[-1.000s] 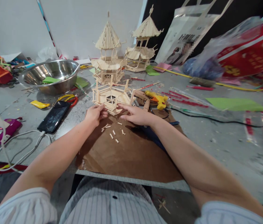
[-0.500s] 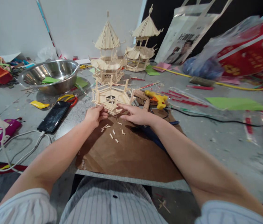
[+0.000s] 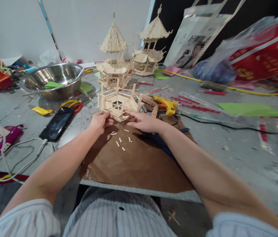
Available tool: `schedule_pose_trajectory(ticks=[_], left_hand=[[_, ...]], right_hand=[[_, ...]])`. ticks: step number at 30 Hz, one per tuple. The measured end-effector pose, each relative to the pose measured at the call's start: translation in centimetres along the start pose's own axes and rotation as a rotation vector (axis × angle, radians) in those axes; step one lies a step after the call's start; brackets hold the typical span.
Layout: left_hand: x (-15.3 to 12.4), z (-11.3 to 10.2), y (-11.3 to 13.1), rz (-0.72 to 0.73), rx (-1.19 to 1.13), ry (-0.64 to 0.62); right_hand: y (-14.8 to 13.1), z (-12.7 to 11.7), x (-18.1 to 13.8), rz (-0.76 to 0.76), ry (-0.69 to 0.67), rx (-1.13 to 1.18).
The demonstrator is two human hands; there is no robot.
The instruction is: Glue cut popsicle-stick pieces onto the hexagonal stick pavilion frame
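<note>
A six-sided pavilion base of pale wooden sticks [image 3: 126,102], with upright posts and low railings, sits on a brown board [image 3: 129,171]. At its front left edge, my left hand [image 3: 101,121] is closed, with thumb and curled fingers gripping the rim. My right hand [image 3: 143,121] reaches to the front right side with fingers stretched out and apart, the fingertips at the railing. Whether those tips pinch a small stick I cannot make out. Several short cut stick pieces [image 3: 118,144] lie on the board just in front of the base.
Two finished stick pavilions [image 3: 114,42] stand behind. A yellow glue gun [image 3: 167,105] with a black cord lies right of the base. To the left are a metal bowl [image 3: 67,74], a phone [image 3: 57,124] on a white cable, and pliers [image 3: 73,104]. Green paper [image 3: 249,110] lies at right.
</note>
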State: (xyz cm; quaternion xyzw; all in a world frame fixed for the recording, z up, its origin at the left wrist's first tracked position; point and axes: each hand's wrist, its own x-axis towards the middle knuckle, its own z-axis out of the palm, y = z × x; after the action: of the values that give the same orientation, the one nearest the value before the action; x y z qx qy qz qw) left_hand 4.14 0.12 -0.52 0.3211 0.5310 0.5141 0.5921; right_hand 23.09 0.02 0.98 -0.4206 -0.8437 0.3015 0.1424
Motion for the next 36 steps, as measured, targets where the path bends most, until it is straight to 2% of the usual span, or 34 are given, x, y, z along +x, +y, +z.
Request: schedule_pose_trajectory(ticks=[13,36], left_hand=[[0.23,-0.02,-0.13,0.001,0.01,-0.008],[-0.11,-0.21,0.06,0.005,0.028,-0.028]], right_hand=[[0.86,0.28,0.27,-0.057,0.014,0.009],[0.62,0.06,0.2,-0.04,-0.004,0.032]])
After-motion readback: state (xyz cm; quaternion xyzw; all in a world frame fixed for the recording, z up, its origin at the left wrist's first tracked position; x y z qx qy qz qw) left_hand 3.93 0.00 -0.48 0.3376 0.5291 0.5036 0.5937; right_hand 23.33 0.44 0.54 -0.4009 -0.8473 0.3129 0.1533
